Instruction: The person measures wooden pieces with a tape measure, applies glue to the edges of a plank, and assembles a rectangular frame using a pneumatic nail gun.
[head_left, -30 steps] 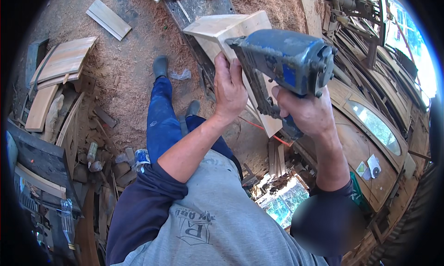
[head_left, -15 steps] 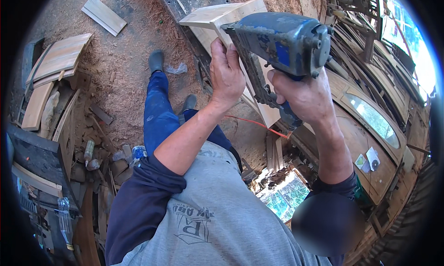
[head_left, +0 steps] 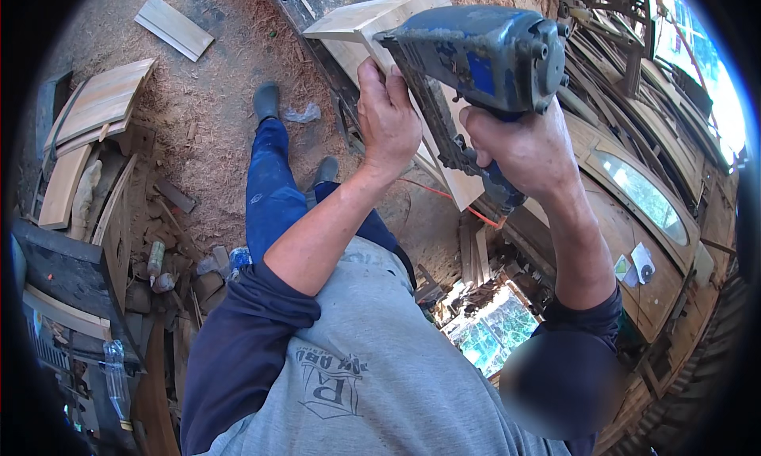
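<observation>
My right hand is wrapped round the handle of a worn blue and grey nail gun. Its nose, at the left end, rests at the corner of a pale wooden frame made of joined boards. Just below that corner, the fingers of my left hand grip the frame's near board, thumb and forefinger up against the wood. The nail gun's magazine slants down across the frame and hides part of it. An orange-red air hose shows below the handle.
Under the frame is a dark workbench. Wood shavings cover the floor, where a loose board lies. Stacked panels stand at left. A wooden door with an oval pane and piled timber lie at right.
The nail gun, frame and both hands sit almost where they were, shifted very slightly up and left in view. Both grips are unchanged.
</observation>
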A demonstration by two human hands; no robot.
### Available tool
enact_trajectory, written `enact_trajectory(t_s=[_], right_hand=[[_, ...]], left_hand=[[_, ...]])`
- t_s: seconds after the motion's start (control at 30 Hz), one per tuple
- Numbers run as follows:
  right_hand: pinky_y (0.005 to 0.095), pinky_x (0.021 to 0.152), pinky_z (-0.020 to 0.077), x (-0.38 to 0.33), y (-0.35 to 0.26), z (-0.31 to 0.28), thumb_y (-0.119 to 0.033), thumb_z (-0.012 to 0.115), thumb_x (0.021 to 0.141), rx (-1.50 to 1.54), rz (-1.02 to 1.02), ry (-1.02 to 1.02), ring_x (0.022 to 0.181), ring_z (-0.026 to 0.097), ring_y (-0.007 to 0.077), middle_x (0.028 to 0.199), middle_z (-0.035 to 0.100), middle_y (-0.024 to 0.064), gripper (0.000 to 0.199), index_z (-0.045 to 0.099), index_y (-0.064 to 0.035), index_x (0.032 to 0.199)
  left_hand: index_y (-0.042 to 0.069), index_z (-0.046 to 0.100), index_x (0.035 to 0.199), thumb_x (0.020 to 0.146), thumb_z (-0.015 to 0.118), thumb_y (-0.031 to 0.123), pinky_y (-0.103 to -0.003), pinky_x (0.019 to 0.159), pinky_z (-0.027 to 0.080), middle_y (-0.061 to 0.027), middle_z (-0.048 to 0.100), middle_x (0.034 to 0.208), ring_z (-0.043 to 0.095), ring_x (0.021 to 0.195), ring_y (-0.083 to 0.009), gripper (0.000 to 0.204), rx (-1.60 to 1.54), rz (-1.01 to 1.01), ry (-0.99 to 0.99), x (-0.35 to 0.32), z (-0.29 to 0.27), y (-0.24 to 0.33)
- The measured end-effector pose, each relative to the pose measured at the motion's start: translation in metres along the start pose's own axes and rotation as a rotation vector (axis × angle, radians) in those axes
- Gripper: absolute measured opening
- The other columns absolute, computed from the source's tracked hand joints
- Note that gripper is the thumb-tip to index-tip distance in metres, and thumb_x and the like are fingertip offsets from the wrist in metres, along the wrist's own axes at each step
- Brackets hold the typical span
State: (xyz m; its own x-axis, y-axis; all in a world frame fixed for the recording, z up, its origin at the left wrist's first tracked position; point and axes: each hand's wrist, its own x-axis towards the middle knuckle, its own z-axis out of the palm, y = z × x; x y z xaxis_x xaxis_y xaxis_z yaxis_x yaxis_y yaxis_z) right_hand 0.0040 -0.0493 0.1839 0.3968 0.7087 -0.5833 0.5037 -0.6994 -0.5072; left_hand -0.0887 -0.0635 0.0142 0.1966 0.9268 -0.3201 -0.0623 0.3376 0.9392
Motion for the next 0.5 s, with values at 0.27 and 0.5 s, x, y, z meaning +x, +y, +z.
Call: enact_trajectory(t_s=[0.27,0.5], right_hand=[[0.0386,0.058,0.0508,0.000,0.007,-0.001,-0.014,0.065,0.076,-0.006,0.064,-0.007,0.054,0.060,0.0209,0.058,0.061,0.0120,0.017,0.065,0.0016,0.082],[0.0388,0.058,0.0508,-0.002,0.009,0.000,-0.014,0.066,0.076,0.035,0.074,-0.001,0.054,0.061,0.0216,0.058,0.061,0.0125,0.017,0.065,0.0015,0.082]], left_hand=[[0.000,0.048,0.090,0.109,0.044,0.026,-0.048,0.061,0.041,-0.0226,0.059,0.072,0.057,0.064,-0.0387,0.032,0.097,-0.129,-0.028,-0.003,0.002,-0.001],[-0.003,0.056,0.100,0.110,0.040,0.023,-0.040,0.068,0.047,-0.0168,0.065,0.080,0.062,0.072,-0.0252,0.032,0.118,-0.156,-0.079,-0.004,-0.001,-0.010]])
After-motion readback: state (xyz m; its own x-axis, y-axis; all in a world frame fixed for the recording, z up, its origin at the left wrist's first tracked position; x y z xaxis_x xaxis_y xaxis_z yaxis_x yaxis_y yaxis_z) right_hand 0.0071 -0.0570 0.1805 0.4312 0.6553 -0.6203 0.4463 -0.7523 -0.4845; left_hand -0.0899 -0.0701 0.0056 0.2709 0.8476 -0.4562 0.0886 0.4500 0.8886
